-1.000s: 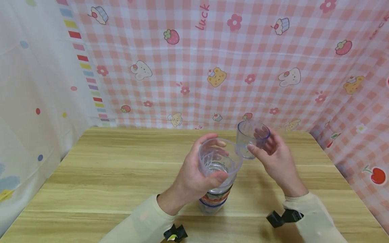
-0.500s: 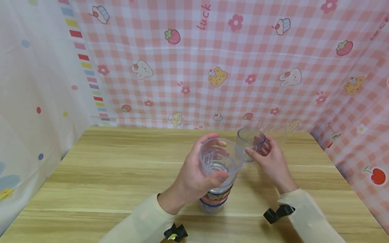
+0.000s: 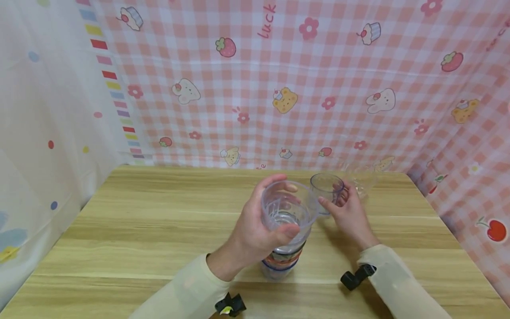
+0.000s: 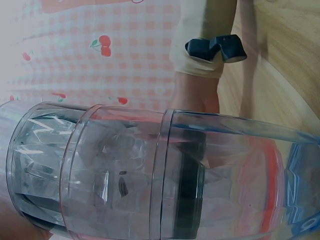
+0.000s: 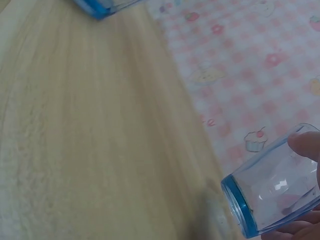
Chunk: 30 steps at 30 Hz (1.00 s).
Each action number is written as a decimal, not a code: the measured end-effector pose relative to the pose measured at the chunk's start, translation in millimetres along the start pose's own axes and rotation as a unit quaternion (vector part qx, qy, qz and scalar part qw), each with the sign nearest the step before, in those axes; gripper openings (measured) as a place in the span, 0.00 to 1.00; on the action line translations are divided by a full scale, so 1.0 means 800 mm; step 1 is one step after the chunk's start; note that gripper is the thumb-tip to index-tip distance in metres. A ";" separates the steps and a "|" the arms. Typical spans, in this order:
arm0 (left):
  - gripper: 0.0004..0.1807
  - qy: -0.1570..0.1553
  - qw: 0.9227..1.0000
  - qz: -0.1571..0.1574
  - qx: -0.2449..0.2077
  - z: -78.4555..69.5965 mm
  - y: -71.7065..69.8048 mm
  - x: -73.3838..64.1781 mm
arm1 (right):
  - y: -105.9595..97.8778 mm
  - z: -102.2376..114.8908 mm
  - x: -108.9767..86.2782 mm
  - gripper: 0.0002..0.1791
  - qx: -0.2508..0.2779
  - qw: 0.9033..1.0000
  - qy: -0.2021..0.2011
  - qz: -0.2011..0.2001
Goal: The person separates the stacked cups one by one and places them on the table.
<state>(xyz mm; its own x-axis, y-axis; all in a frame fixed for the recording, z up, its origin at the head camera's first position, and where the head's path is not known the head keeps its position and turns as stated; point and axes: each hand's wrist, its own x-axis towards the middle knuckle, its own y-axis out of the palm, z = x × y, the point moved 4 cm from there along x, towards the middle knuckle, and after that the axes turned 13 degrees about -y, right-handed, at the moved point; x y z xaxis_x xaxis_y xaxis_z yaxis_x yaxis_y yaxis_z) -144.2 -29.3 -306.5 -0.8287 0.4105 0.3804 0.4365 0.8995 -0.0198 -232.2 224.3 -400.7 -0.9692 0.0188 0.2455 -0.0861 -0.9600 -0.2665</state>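
Note:
A tall stack of nested clear cups [image 3: 282, 261] stands upright on the table, with dark, orange and blue bands low down. My left hand [image 3: 259, 230] grips its top cup, thumb in front and fingers around the far side. In the left wrist view the cup stack [image 4: 115, 170] spans the lower half, rims overlapping. Just right of it, my right hand [image 3: 350, 217] holds a single clear cup [image 3: 322, 195] between thumb and fingers. The right wrist view shows this cup [image 5: 280, 185] with a thick blue base; whether it touches the table is unclear.
Behind my right hand, a faint clear object [image 3: 361, 177], seemingly another cup, stands near the table's back edge. The wooden table [image 3: 159, 221] meets a pink checked cloth [image 3: 255, 88] at the back and a white dotted cloth [image 3: 52, 110] on the left.
My right hand has moved down, left and toward me with its cup, bringing the clear object behind it into view. The left hand and the stack stay in place.

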 end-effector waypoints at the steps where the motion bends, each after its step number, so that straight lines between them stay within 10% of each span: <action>1: 0.55 0.001 1.000 0.000 -0.001 0.000 0.000 0.000 | 0.001 -0.002 0.001 0.51 -0.002 1.000 -0.001 -0.001; 30: 0.54 0.010 1.000 -0.003 0.002 0.002 -0.001 0.000 | 0.004 -0.024 0.029 0.42 -0.074 0.997 0.001 0.003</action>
<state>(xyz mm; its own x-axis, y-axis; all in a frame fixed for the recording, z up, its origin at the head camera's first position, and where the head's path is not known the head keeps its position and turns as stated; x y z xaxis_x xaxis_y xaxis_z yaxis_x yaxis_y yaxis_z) -144.9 -29.5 -307.9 -0.8240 0.4028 0.3985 0.4309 0.9022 -0.0211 -259.7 227.0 -413.9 -0.9702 0.0147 0.2420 -0.1142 -0.9082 -0.4026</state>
